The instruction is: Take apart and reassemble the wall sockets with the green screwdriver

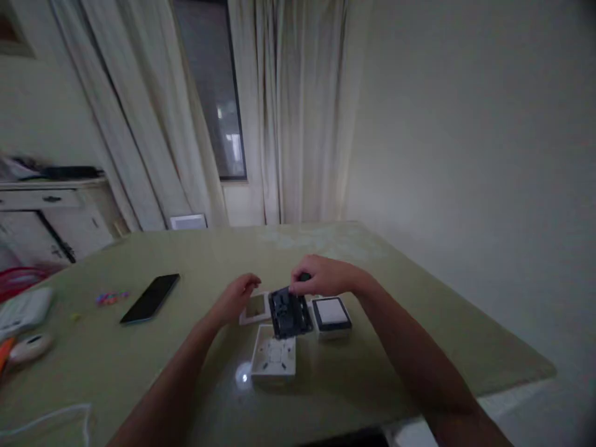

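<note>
A black rectangular module (pixel 289 313) lies tilted on the table between my hands. My right hand (pixel 323 277) is closed, pinching a small dark object at the module's far edge. My left hand (pixel 238 297) rests with fingers curled on a white frame plate (pixel 254 308) just left of the module. In front of the module stands a white square box (pixel 274 360). To its right lies a white switch face with a dark rim (pixel 331 314).
A black phone (pixel 151 298) lies on the green table (pixel 419 335) to the left, near small coloured bits (pixel 112 298). A white keyboard (pixel 21 310) and a mouse (pixel 28 347) sit at the far left edge. A white cable (pixel 56 417) runs near the front left. Curtains and a wall stand behind.
</note>
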### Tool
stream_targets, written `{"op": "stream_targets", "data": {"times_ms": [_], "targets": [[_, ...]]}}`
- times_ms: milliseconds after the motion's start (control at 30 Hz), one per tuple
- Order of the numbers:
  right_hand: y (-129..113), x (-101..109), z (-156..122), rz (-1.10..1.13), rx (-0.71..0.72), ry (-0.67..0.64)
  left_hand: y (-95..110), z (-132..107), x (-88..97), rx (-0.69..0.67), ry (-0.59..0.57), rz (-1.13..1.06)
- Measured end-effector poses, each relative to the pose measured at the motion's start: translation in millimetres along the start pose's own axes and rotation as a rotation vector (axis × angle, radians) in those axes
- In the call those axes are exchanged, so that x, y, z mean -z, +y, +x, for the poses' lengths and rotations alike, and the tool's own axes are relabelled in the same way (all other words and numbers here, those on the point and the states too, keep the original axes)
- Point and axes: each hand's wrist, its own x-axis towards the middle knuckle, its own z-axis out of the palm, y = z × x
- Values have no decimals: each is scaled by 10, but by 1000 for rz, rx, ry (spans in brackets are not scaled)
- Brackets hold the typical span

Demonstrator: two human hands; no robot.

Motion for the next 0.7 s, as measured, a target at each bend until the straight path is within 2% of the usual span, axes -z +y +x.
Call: {"op": "stream_targets", "data": {"times_ms": [133, 333, 567, 700], "targets": [[-140, -189, 103, -105, -23, 11, -42, -131, 180, -27, -80, 20], [-225, -345, 195, -155, -104, -120, -9, -262, 284, -26, -208, 34], [-195, -496, 227, -299, -177, -163, 10, -177, 191, -4, -146, 0], [-184, -600, 278, -309, -200, -188, 174, -192, 243, -28, -81, -49]]}}
